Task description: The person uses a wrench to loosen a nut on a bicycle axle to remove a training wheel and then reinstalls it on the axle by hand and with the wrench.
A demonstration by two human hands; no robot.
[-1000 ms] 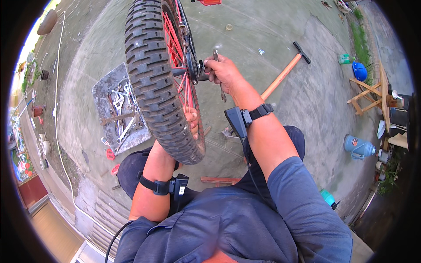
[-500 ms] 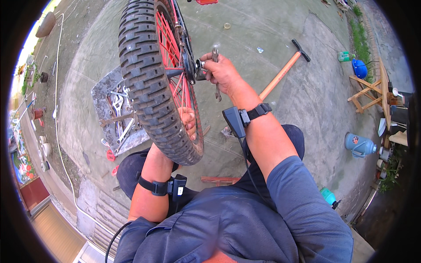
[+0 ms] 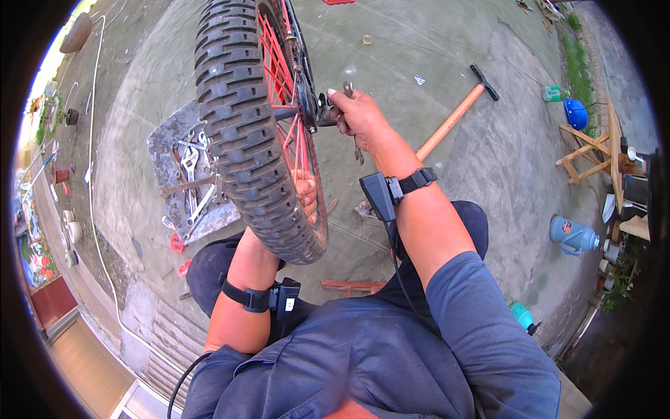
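Observation:
A bicycle wheel with a black knobby tyre (image 3: 237, 133) and red spokes (image 3: 296, 150) stands upright in front of me. My left hand (image 3: 306, 194) reaches round behind the tyre; its fingers curl on the rim side near the lower spokes, and the rest is hidden by the tyre. On the wheel's right side, my right hand (image 3: 363, 120) is closed round a metal wrench (image 3: 359, 155) that points roughly up and down. Its thumb and fingertips are at the axle end (image 3: 322, 102), beside the black frame (image 3: 304, 91). Whether they pinch a small part there is hard to see.
Left of the wheel lies a grey tray (image 3: 162, 134) with several wrenches (image 3: 188, 162). A wooden-handled hammer-like tool (image 3: 453, 119) rests on the floor at right. Farther right are a wooden stand (image 3: 593, 150), a blue helmet (image 3: 576, 113) and a blue flask (image 3: 574, 234).
The wheel and my right hand appear slightly farther right, along with most of the scene. The wrench in my right hand has tilted a little. Both hands keep their holds.

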